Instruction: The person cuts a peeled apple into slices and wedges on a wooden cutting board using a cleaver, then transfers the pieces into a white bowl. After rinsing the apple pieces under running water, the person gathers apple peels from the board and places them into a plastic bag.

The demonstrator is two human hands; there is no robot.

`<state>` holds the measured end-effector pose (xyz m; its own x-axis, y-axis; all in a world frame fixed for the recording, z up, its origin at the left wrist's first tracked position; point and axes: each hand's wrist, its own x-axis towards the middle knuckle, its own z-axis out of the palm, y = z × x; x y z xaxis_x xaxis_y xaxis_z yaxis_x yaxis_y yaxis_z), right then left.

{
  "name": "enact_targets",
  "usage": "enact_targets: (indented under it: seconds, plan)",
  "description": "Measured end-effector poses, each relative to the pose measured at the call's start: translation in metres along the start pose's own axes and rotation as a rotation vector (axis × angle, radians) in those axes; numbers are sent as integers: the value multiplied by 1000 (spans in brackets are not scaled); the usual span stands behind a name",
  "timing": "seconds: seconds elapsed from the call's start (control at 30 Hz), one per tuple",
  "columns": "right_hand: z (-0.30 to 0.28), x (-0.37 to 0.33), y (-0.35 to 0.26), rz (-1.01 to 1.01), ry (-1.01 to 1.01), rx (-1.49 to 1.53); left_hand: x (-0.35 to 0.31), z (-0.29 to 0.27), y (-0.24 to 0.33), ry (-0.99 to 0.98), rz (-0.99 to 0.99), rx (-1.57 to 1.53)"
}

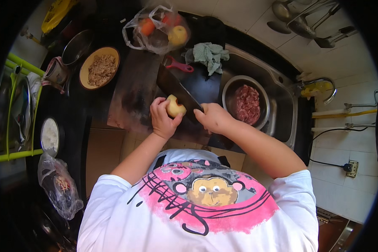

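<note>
My left hand (162, 119) is closed around a pale, peeled fruit that looks like an apple (175, 106), holding it on the dark cutting board (132, 94). A dark notch shows in the fruit's upper right side. In my right hand (214, 118) is the handle of a cleaver (175, 85). Its wide dark blade points to the far left, with the edge close beside the fruit; whether they touch I cannot tell. Beyond the blade lies a red-pink handled tool, possibly a peeler (180, 65).
On the right, a metal bowl of raw meat (248, 105) stands in the steel sink (283, 119). A green cloth (210, 56) lies at the sink's corner. Behind the board sits a plastic bag of fruit (157, 29). Leftward are a bowl of brown crumbly food (101, 68) and a white-filled bowl (50, 134).
</note>
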<state>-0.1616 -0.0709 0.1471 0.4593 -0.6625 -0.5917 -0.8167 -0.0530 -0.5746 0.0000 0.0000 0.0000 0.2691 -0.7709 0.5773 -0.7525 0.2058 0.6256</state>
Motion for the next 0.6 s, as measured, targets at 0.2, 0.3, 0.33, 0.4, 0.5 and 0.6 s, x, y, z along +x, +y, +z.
enact_targets:
  seconds: [0.2,0.3,0.33,0.4,0.5,0.6]
  plan:
    - [7,-1,-11,1,12,9,7,-5,4,40,-54,81]
    - [6,0,-8,-35,5,5,7,-2,12,-27,8,85]
    - [4,0,-10,-39,-5,17,5,-1,10,-15,4,86]
    - [0,4,-8,-64,-37,51,5,2,4,12,2,84]
    - [-7,15,11,-114,-103,149,4,2,11,63,30,147]
    - [-9,20,27,-144,-154,302,4,5,10,66,81,156]
